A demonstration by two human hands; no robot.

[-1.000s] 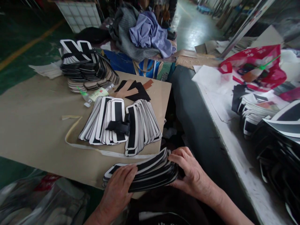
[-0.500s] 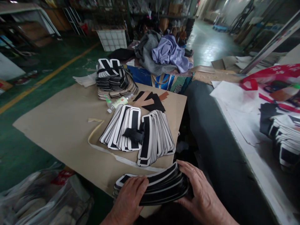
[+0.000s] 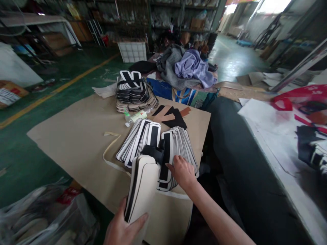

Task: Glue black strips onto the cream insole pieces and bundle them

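My left hand (image 3: 127, 226) grips a strip bundle (image 3: 144, 187), pale faces showing, above the tan board (image 3: 63, 126). My right hand (image 3: 182, 172) is over the right fan of strips (image 3: 167, 146); can't tell if it's gripping. Left fan (image 3: 139, 139) beside it, bottle (image 3: 138, 116) beyond.

On the brown tabletop (image 3: 74, 122) lie fanned strips (image 3: 184, 146), a strapped stack (image 3: 130, 94), a bottle (image 3: 138, 116), scraps (image 3: 177, 118) — and pale tape (image 3: 113, 165).

It's a workshop — loaded shelves (image 3: 184, 5), fanned cut pieces (image 3: 136, 143).
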